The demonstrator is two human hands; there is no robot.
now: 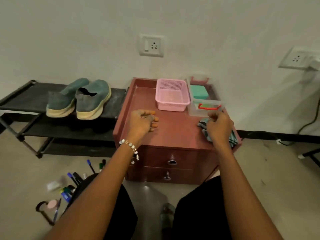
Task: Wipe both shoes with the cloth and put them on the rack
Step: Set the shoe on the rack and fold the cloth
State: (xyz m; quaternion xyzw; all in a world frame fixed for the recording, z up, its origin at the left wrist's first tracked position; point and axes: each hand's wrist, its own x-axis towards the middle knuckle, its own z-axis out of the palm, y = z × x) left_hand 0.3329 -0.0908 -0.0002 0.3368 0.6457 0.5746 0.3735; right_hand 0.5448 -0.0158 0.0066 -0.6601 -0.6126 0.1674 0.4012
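Note:
Two grey-green shoes with pale yellow soles stand side by side on the top shelf of the black rack (20, 101) at the left: the left shoe (65, 99) and the right shoe (94, 101), heels toward me. A striped green cloth (204, 125) lies at the right edge of the reddish drawer cabinet (173, 129). My right hand (219, 126) sits on the cloth with its fingers curled into it. My left hand (142, 121) hovers over the cabinet top with loosely curled fingers and holds nothing.
A pink basket (172, 95) and a clear box (204, 99) with a teal item stand at the back of the cabinet. Pens and markers (74, 181) lie scattered on the floor at the lower left. A cable (310, 122) hangs at the right wall.

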